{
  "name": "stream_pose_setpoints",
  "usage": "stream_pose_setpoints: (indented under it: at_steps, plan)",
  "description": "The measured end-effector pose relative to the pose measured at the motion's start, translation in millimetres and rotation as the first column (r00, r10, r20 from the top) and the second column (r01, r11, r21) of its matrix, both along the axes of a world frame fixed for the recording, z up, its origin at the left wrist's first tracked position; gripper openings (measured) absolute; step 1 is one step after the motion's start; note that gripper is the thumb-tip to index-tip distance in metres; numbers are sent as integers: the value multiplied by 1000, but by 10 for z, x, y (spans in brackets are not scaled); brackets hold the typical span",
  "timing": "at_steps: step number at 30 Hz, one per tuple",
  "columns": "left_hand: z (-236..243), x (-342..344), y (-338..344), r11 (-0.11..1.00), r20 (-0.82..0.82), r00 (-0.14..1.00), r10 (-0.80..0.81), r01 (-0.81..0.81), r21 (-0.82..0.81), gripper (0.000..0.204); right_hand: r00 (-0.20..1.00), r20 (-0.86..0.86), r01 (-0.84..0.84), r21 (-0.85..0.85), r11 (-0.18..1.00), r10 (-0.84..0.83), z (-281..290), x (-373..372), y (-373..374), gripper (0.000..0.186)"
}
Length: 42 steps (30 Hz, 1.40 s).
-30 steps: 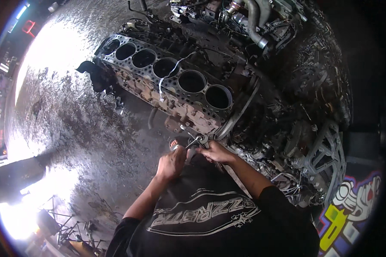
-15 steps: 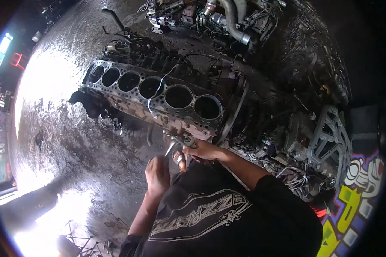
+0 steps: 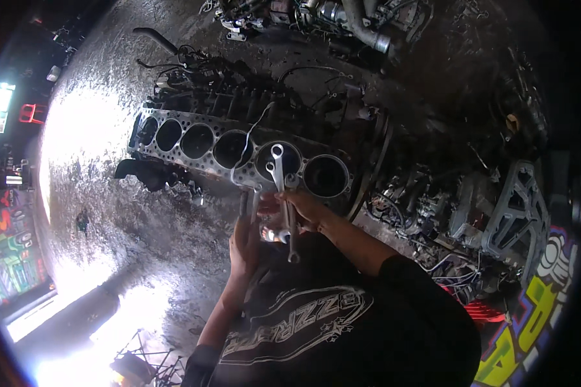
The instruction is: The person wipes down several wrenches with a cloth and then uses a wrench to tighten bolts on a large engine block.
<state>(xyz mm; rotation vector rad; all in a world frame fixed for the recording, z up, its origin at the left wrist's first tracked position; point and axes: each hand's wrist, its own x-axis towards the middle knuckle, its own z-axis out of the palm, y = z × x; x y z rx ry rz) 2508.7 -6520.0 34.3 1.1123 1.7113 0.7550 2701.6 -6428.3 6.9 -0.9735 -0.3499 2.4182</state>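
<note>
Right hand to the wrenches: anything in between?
Nothing visible: the right hand grips the wrenches directly. Their upper ends appear in front of the engine block in this view. The left hand is close by on their left, blurred; I can't tell what it holds.

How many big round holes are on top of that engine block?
6, in one row along the engine block, left to right: first, second, third, fourth, fifth (partly behind the wrenches), sixth.
</note>
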Motion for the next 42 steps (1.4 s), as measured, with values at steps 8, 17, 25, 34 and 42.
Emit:
stream_pose_setpoints:
  at_steps: [8,17,25,34,42]
  plan:
    - [465,-740,424,979,-34,979,-199,197,-59,33,989,-7,148,45,988,-148,-141,-1034,-97,24]
    - [-92,-3074,-123,909,-179,902,-393,411,72,25,941,265,145,246,958,-210,-457,-3000,-612,27]
    - [36,-4697,-292,991,23,998,-52,54,-122,26,970,190,169,-91,981,-149,-395,-3667,-432,27]
    - [34,-5033,496,970,74,997,-23,40,-239,19,941,215,242,110,964,-260,-309,-4077,462,40]
    - [-475,-5824,1095,969,-112,992,63,-88,-232,24,79,948,-641,285,712,-308,-1264,-4052,1396,48]
